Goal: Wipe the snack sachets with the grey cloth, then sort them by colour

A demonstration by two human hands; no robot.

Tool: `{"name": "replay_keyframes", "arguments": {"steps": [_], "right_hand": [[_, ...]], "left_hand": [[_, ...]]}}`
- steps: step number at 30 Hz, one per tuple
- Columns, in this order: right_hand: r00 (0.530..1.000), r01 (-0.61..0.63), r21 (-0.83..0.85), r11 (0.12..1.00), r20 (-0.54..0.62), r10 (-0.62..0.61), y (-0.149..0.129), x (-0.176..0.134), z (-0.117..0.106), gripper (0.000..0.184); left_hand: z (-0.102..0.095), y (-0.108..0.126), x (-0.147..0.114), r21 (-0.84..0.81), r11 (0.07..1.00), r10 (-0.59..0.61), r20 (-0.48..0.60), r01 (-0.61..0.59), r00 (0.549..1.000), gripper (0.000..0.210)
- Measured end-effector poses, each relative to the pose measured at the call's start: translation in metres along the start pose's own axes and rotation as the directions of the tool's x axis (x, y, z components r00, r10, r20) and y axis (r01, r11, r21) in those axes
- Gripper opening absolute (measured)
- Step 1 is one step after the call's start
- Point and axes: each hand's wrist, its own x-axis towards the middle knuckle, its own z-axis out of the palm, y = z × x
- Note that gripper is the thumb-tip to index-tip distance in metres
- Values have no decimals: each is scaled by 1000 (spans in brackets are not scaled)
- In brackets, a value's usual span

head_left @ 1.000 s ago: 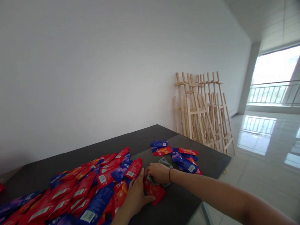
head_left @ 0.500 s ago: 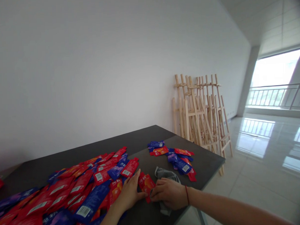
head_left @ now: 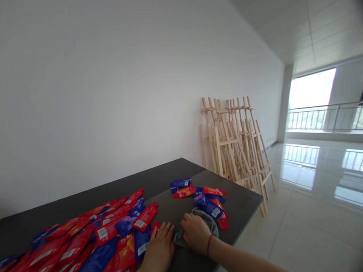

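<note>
Right grip [head_left: 196,232] has the grey cloth [head_left: 208,222] bunched beneath it, pressed to the dark tabletop [head_left: 182,167]! Left grip [head_left: 160,248] lies close by, fingers stretched out flat. Crowding in on its left, a big heap [head_left: 78,246] of red and blue pouches; just beyond the cloth, a smaller cluster [head_left: 207,202] blocks the way, contents hidden. Farther off, wooden easels [head_left: 229,146] lean.

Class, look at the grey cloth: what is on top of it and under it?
The right hand lies on top of the grey cloth, hiding part of it. Dark tabletop shows around it; whatever is directly beneath is covered and cannot be seen.
</note>
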Motion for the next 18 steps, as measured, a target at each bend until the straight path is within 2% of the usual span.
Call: {"name": "replay_keyframes", "arguments": {"steps": [5,8,10,12,14,18], "right_hand": [[997,74,22,997,-22,-73,0,-8,5,16],[995,90,59,994,-47,-87,1,-9,8,14],[994,99,81,992,-62,-95,0,-10,9,14],[993,99,103,990,-75,-91,0,-10,10,14],[993,90,120,989,-83,-80,-1,-10,11,14],[994,74,143,987,-91,-62,1,-11,14,13]], "left_hand": [[-10,-63,-15,19,997,-76,11,75,997,69],[-17,-83,-17,27,995,-99,30,98,995,75],[-26,-80,-10,53,992,-115,47,113,992,69],[-35,-66,6,95,988,-121,16,119,993,52],[-41,-46,32,134,989,-52,-72,61,996,40],[-32,-6,99,112,993,39,-117,-25,992,39]]}}
